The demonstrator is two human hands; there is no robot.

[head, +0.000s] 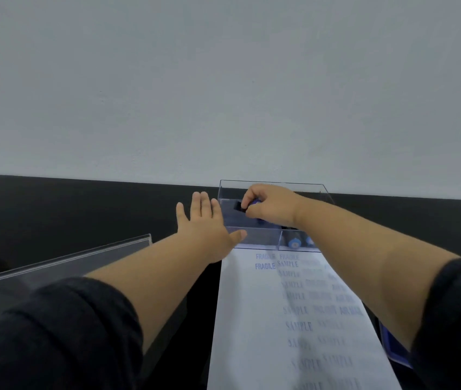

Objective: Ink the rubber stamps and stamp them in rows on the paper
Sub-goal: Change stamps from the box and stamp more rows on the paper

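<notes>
The right hand (270, 205) gripped a stamp (242, 206) inside the clear box (252, 237); the left hand (205, 220), fingers straight, braced the box's left wall. We advise lifting it straight clear. The paper (252, 319) lay just before the box.

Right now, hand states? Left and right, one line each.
Left hand: open, fingers straight, resting against the clear box.
Right hand: closed, gripping a stamp inside the box.
</notes>
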